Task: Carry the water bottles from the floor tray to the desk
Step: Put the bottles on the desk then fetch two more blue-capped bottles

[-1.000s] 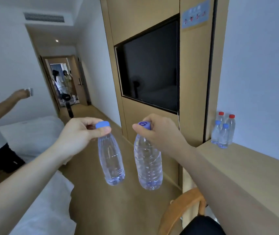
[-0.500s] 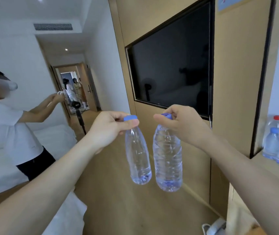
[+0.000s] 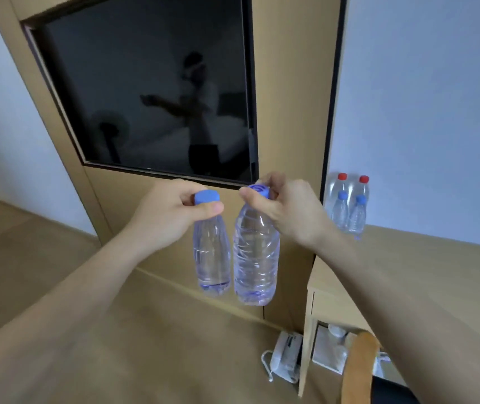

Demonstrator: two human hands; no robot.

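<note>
My left hand [image 3: 168,217] grips a clear blue-capped water bottle [image 3: 212,258] by its neck, and it hangs upright. Beside it, touching or nearly so, hangs a wider blue-capped water bottle [image 3: 256,258], pinched at the cap by my right hand [image 3: 288,211]. Both bottles are in the air over the wooden floor, just left of the light wooden desk [image 3: 425,272]. Several bottles [image 3: 348,208], two red-capped and two blue-capped, stand at the desk's back left corner against the wall. The floor tray is out of view.
A dark wall-mounted TV [image 3: 151,91] in a wooden panel fills the space ahead. On the floor under the desk's left end lie a white telephone [image 3: 284,357] and a white box [image 3: 330,349]. A curved wooden chair back [image 3: 358,371] sits at bottom right.
My view has swung right and down toward the desk. The person on the left has left the frame. Both bottles stay in my hands and now hang closer to the desk's left end.
</note>
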